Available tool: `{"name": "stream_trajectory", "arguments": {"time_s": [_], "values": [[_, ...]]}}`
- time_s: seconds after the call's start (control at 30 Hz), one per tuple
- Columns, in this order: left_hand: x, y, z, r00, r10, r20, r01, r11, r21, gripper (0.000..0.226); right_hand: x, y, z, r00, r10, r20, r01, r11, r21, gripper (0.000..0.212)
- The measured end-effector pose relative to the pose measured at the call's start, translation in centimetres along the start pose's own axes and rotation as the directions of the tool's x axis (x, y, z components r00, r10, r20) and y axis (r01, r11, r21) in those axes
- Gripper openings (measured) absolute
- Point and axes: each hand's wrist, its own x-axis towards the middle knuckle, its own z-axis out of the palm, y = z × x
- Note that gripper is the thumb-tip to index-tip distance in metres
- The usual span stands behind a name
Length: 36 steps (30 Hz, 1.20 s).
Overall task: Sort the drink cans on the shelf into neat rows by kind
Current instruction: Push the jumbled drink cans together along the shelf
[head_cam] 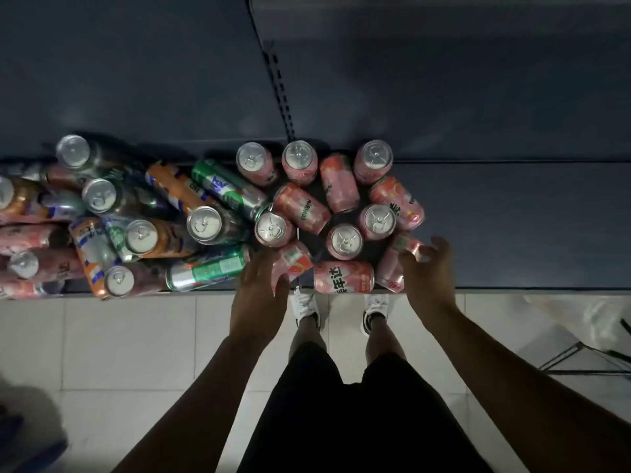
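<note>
At the front edge of the shelf point(512, 233), the pink cans point(345, 240) cluster loosely, some upright and some toppled, beside a mixed heap point(136, 227) of orange and green ones. Our right hand point(430, 271) hovers with a wide grip by a fallen can point(392, 268). Our left hand point(259, 285) lies against another toppled can point(295, 259), and we cannot tell whether that grip has closed. We judge the cans stiff, slick and quick to roll, so we would take them round the middle.

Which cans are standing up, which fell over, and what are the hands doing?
Back pink can, standing upright.
Front pink can, lying on its side.
Front green can, lying on its side.
Left hand, on a tipped pink can; grip unclear.
Right hand, open, fingers spread.
</note>
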Motion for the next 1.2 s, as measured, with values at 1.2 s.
{"name": "stream_trajectory", "arguments": {"time_s": [1.2], "values": [[1.5,2.1,1.6,0.984,-0.163,0.072,0.146,0.968,0.203,0.062,1.3,1.9,-1.3,0.983,-0.185,-0.022,0.161,0.905,-0.394,0.047]]}}
